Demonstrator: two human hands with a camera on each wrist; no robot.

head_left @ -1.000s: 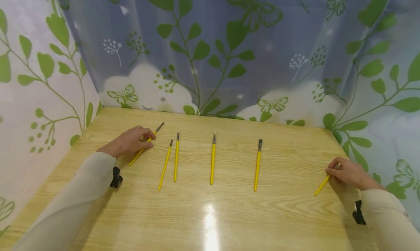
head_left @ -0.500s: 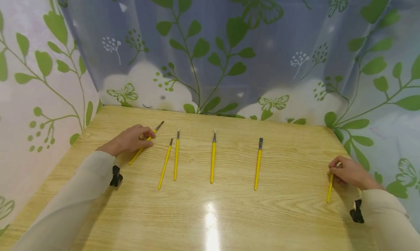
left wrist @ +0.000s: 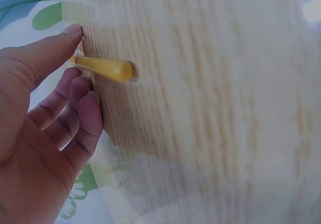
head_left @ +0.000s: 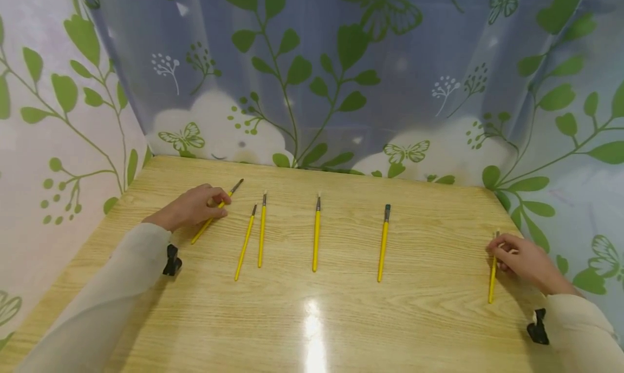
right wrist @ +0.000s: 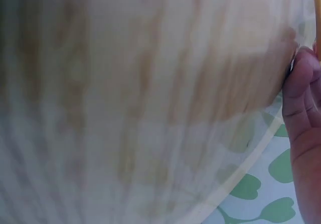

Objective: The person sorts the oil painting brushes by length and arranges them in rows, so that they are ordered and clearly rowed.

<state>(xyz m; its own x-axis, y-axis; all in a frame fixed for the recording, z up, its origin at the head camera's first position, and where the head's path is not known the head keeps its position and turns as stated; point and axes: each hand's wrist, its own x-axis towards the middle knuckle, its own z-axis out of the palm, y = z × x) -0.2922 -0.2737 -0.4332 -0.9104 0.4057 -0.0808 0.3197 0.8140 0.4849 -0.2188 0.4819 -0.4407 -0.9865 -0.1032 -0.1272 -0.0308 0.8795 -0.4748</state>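
In the head view my left hand (head_left: 197, 206) is over a yellow paintbrush (head_left: 202, 232) lying slanted on the table. Its thumb and fingers stand apart on either side of the handle (left wrist: 108, 68), as the left wrist view also shows. At the far right my right hand (head_left: 526, 259) holds another yellow paintbrush (head_left: 492, 286) by its upper part, fingers covering some of it. The right wrist view catches only an edge of that brush (right wrist: 318, 18) beside the fingers. Between the hands lie a thin paintbrush (head_left: 245, 243), a second thin paintbrush (head_left: 262, 232), a thicker paintbrush (head_left: 316, 237) and a flat dark-tipped paintbrush (head_left: 383, 246).
The brushes lie on a light wood-grain table (head_left: 351, 313). A leaf-patterned curtain (head_left: 312, 80) hangs along its back edge and continues at both sides. A bright reflection shows near the front of the tabletop.
My right hand has turned its paintbrush from slanted to nearly straight, and that wrist has since shifted slightly right and down. My left hand and the other brushes stay in place.
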